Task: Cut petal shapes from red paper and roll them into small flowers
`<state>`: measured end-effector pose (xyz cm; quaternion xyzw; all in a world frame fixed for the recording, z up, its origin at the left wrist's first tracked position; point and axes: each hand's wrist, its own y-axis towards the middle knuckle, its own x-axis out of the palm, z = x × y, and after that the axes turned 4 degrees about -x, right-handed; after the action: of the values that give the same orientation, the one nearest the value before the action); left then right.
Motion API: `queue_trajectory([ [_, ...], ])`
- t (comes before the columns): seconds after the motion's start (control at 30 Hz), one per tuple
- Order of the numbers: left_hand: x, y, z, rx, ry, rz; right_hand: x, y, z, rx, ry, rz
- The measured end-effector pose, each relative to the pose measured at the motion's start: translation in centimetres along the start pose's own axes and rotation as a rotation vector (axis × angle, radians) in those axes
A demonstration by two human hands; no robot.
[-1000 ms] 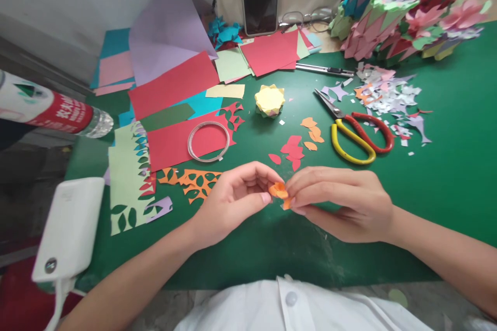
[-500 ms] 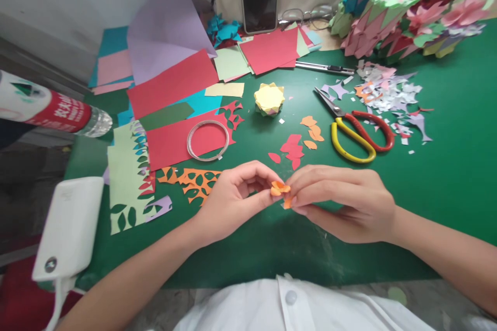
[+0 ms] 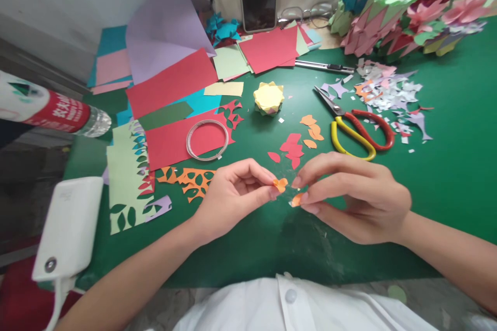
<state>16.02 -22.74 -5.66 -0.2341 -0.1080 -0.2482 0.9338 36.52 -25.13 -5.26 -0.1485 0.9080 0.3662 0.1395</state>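
Between thumb and forefinger, my left hand (image 3: 236, 194) pinches a small orange paper flower (image 3: 280, 184). My right hand (image 3: 357, 199), a little apart from it, grips a single orange paper petal (image 3: 297, 199) with a pale bit at its tip. Just beyond the hands lie loose red paper petals (image 3: 292, 149) and a few orange petals (image 3: 312, 128). Scissors (image 3: 345, 124) with one yellow and one red handle rest partly open beyond my right hand. A small yellow folded-paper pot (image 3: 268, 97) stands farther back.
Cut sheets of red card (image 3: 174, 139), pale green paper (image 3: 126, 165) and a tape roll (image 3: 207, 139) cover the left side. A power bank (image 3: 70, 227) and a bottle (image 3: 50, 106) flank the left edge. Paper scraps (image 3: 392, 88), a cutter knife (image 3: 324, 66) and paper flowers (image 3: 411, 15) occupy the back right.
My right hand has drawn away to the right from the orange flower, taking the petal with it, and its forefinger has lifted. My left hand has barely moved.
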Motion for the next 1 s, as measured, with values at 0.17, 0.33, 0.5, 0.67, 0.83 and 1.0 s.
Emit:
queue_trajectory([
  [0.17,-0.06,-0.12,-0.09,-0.021,-0.020,-0.050,-0.22,0.04,0.05,0.055,0.063,-0.039],
  [0.33,-0.26,0.13,-0.22,-0.027,-0.002,-0.028,-0.21,0.26,0.13,0.125,0.131,-0.006],
  [0.5,-0.19,0.42,-0.33,-0.032,-0.038,-0.012,-0.04,0.28,0.04,0.135,0.126,0.020],
  [0.67,0.05,0.47,-0.31,-0.028,-0.050,0.012,0.09,0.20,-0.06,0.139,0.106,-0.016],
  [0.83,-0.10,0.43,-0.57,-0.022,-0.062,0.030,0.14,0.10,0.09,0.102,0.040,0.025],
  [1.0,-0.01,0.41,-0.81,-0.023,-0.107,0.067,0.46,-0.07,-0.04,0.097,-0.056,0.020],
])
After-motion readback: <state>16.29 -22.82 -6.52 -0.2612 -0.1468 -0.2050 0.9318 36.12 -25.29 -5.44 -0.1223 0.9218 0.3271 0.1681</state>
